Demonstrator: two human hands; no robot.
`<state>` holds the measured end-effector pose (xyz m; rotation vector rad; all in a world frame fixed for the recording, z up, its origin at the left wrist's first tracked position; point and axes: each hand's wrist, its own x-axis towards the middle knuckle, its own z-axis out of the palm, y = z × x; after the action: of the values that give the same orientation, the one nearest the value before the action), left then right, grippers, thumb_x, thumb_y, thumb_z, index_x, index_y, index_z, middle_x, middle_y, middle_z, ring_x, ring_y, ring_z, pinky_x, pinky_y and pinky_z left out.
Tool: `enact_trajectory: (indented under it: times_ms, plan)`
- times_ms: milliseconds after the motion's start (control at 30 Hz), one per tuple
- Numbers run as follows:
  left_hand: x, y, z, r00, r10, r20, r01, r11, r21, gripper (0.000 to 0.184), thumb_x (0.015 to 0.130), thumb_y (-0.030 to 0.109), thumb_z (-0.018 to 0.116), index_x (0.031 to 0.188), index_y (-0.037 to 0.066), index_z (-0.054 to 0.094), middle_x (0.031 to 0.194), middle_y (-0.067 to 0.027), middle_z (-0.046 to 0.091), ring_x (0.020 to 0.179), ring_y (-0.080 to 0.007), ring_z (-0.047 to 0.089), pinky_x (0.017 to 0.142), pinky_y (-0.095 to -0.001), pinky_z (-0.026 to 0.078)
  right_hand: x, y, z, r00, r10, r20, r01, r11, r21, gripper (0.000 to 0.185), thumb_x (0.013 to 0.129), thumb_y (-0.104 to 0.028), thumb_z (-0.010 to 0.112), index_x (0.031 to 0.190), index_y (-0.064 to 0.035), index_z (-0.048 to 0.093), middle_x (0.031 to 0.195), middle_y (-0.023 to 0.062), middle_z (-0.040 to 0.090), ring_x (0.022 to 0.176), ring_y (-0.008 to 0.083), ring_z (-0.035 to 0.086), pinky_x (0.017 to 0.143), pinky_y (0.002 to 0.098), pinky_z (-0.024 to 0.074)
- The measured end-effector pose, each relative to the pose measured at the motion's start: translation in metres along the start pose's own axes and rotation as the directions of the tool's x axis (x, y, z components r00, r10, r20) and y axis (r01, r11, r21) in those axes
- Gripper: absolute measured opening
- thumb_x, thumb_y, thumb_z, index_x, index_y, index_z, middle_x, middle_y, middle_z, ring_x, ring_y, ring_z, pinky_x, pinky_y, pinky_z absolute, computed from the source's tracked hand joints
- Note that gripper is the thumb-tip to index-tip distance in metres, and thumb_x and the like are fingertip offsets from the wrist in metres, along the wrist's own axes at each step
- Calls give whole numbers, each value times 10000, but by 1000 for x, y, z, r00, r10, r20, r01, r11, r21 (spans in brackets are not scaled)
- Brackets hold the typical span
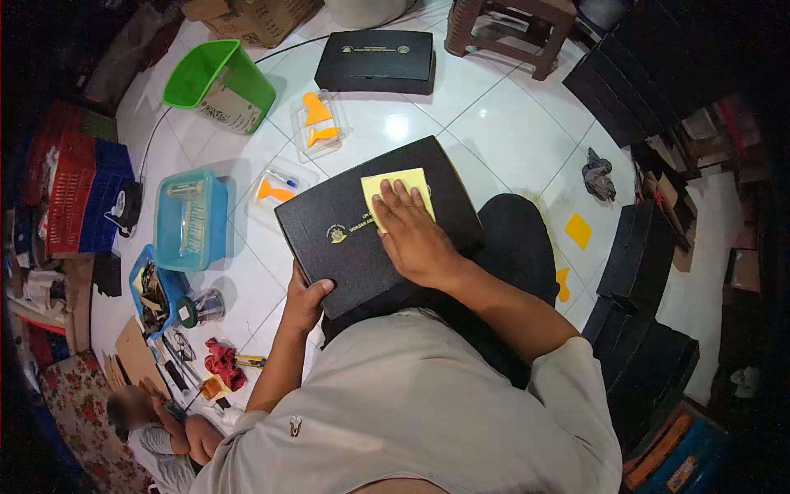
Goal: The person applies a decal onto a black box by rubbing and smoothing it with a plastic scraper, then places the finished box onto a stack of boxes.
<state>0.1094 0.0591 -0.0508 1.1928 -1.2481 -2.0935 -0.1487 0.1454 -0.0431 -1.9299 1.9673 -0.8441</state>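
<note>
A black box (313,206) with gold lettering and a round gold emblem lies tilted across my lap. My left hand (306,300) grips its near left edge, thumb on top of the lid and the other fingers hidden beneath. On the right part of the lid is a pale yellow sheet (378,183), covering some of the print. My right hand (407,222) lies flat on that sheet with its fingers stretched out.
A second black box (374,62), a green bin (218,86), trays with orange scrapers (319,123) and a blue container (191,221) stand ahead and left. Black boxes (638,251) are stacked right, below a brown stool (510,33). Another person (160,436) sits lower left.
</note>
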Motion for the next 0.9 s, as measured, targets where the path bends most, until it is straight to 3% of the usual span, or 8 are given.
enact_trajectory:
  times_ms: [333, 467, 533, 667, 800, 833, 867, 900]
  plan:
    - [2, -6, -6, 1000, -3, 18, 4, 999, -49, 934, 753, 162, 778, 1539, 21, 292, 1441, -136, 499, 1326, -278, 502, 1144, -410, 392, 17, -42, 17, 989, -150, -4, 150, 986, 76, 560, 964, -174, 591, 1458, 59, 464, 1596, 281, 342, 1503, 447, 303, 1246, 553, 210]
    - [2, -9, -7, 1000, -13, 21, 15, 997, -79, 931, 770, 156, 781, 1547, 24, 286, 1447, -124, 500, 1331, -261, 503, 1145, -407, 402, 19, -48, 23, 966, -256, 41, 254, 966, 50, 546, 968, -187, 568, 1456, 41, 479, 1599, 256, 357, 1511, 417, 307, 1250, 530, 221]
    - [2, -10, -8, 1000, -24, 15, 26, 995, -98, 962, 749, 152, 802, 1551, 28, 285, 1454, -121, 497, 1340, -260, 502, 1150, -410, 403, 19, -49, 23, 929, -360, 82, 353, 932, 86, 528, 978, -184, 544, 1453, 38, 484, 1601, 234, 369, 1514, 393, 313, 1254, 516, 222]
    - [0, -10, -11, 997, -52, 65, 58, 994, -94, 1043, 680, 117, 838, 1558, 44, 280, 1464, -116, 495, 1355, -269, 501, 1145, -414, 415, 12, -51, 10, 880, -422, 218, 395, 905, 156, 497, 994, -188, 532, 1443, 26, 504, 1603, 202, 383, 1522, 340, 316, 1263, 483, 224]
    - [0, -12, -13, 996, 19, 82, -13, 997, -73, 992, 669, 179, 844, 1518, 16, 357, 1396, -116, 568, 1286, -271, 566, 1123, -403, 431, -5, -45, -12, 810, -494, 317, 433, 867, 246, 454, 1006, -191, 536, 1425, -18, 536, 1581, 161, 426, 1516, 294, 331, 1276, 473, 214]
    - [1, -13, -15, 996, 7, 94, 2, 995, -98, 1040, 651, 138, 847, 1538, 29, 316, 1429, -123, 539, 1329, -275, 530, 1138, -409, 418, -10, -42, -18, 821, -508, 261, 439, 853, 282, 399, 993, -157, 563, 1368, -23, 590, 1507, 165, 518, 1472, 316, 407, 1260, 478, 265]
    - [2, -15, -16, 994, -5, 106, 19, 992, -124, 1091, 632, 96, 851, 1558, 43, 275, 1461, -130, 511, 1371, -278, 495, 1153, -415, 406, -15, -37, -26, 819, -508, 265, 438, 854, 282, 399, 993, -157, 563, 1368, -23, 590, 1507, 165, 518, 1472, 316, 407, 1260, 478, 265]
    - [3, -16, -16, 996, 5, 93, 6, 993, -120, 1095, 621, 107, 858, 1554, 40, 289, 1453, -126, 519, 1359, -280, 504, 1159, -414, 388, -19, -31, -35, 819, -491, 296, 360, 842, 401, 358, 988, -166, 564, 1303, -8, 631, 1433, 170, 580, 1424, 320, 465, 1248, 482, 288]
